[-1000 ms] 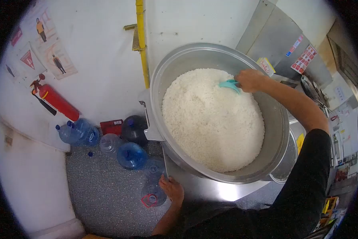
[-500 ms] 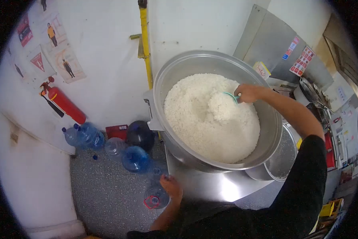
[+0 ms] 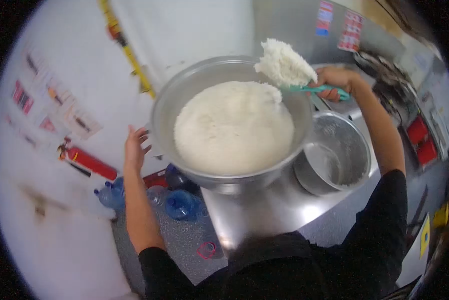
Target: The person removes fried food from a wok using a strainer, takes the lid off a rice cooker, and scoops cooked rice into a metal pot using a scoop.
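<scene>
My right hand (image 3: 334, 80) is wrapped round the turquoise handle of a rice scoop (image 3: 343, 93). A large clump of white rice (image 3: 287, 65) is heaped on the scoop, raised over the right back rim of a big metal pot (image 3: 165, 100). Cooked rice (image 3: 229, 135) fills much of that pot, and a small lump of it rises below the scoop. Close to the pot's left side is my left hand (image 3: 136, 147), empty with its fingers apart; whether it touches the pot's handle, I cannot tell. Right of the big pot stands a smaller metal pot (image 3: 308, 175), with whitish residue inside.
Both pots stand on a steel table (image 3: 249, 215). Blue water bottles (image 3: 182, 205) are on the floor at the left. A red fire extinguisher (image 3: 92, 164) hangs on the left wall. Cookware (image 3: 384, 80) is stacked at the right back.
My right hand has lifted the scoop with rice out of the big pot and moved right. My left hand has risen from low by the table to the pot's left side. The view has shifted.
</scene>
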`<state>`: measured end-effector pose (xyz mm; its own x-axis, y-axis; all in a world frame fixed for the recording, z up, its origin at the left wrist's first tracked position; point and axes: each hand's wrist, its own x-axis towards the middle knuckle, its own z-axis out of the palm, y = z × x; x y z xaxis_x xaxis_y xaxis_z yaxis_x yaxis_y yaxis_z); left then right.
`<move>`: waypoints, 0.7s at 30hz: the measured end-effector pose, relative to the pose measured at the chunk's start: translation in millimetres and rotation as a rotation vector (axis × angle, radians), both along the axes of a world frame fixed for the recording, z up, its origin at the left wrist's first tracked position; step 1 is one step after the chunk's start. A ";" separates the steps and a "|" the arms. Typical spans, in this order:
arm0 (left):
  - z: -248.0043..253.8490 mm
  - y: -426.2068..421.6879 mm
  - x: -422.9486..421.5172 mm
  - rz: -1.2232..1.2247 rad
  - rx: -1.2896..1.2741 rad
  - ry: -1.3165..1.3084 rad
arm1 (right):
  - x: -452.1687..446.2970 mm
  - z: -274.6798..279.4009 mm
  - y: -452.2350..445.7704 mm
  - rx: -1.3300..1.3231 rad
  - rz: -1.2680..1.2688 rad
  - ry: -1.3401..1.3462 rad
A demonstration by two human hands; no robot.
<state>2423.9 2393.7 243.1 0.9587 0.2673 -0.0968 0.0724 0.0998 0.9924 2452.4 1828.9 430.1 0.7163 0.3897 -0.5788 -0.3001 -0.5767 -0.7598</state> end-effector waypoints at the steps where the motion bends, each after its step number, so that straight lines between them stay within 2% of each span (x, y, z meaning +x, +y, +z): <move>1: -5.8 16.6 8.8 -0.057 -0.030 0.020 | -11.7 4.8 -29.7 -0.010 -0.037 -0.052; 2: -13.2 20.2 15.5 -0.109 -0.061 0.048 | -25.9 6.6 -57.9 -0.023 -0.072 -0.097; 4: 15.7 -19.3 -4.9 0.048 0.107 0.138 | -52.8 6.0 -100.7 -0.231 -0.197 -0.244; 7: -4.1 -4.3 7.5 0.084 0.226 0.215 | -76.4 -20.5 -144.5 -0.487 -0.269 -0.395; 8: -6.1 -1.9 8.3 0.071 0.244 0.216 | -85.4 -39.4 -146.7 -0.645 -0.266 -0.520; 9: -7.4 0.0 7.9 0.063 0.157 0.229 | -84.1 -75.3 -164.6 -0.696 -0.105 -0.836; 10: -7.9 3.4 5.7 0.054 0.070 0.246 | -84.2 -125.7 -178.5 -0.723 -0.135 -1.152; 11: -7.5 10.8 2.4 0.042 0.085 0.252 | -86.3 -166.2 -179.4 -0.775 -0.178 -1.122; 12: -7.9 20.7 -0.6 -0.015 -0.014 0.260 | -88.5 -194.9 -180.2 -0.829 -0.218 -1.092; 13: -7.9 24.9 -1.1 -0.070 -0.115 0.266 | -86.9 -213.1 -185.2 -0.829 -0.231 -1.082; 14: -3.2 24.3 0.0 -0.082 -0.107 0.268 | -84.7 -226.5 -189.6 -0.777 -0.317 -1.024; 15: 3.9 22.2 -2.0 -0.120 -0.110 0.188 | -86.1 -226.2 -188.9 -0.728 -0.395 -0.964; 16: 6.6 21.9 -7.0 -0.151 -0.119 0.114 | -89.1 -221.0 -193.9 -0.737 -0.421 -1.132; 17: 11.6 13.9 -11.6 -0.146 -0.125 0.128 | -92.7 -208.1 -198.4 -0.740 -0.410 -1.121; 19: 29.6 -14.3 -19.0 -0.027 -0.034 0.126 | -92.2 -181.2 -196.9 -0.926 -0.338 -0.924; 21: 31.6 -43.7 -25.8 0.200 0.040 0.131 | -93.1 -152.3 -193.1 -0.855 -0.320 -1.169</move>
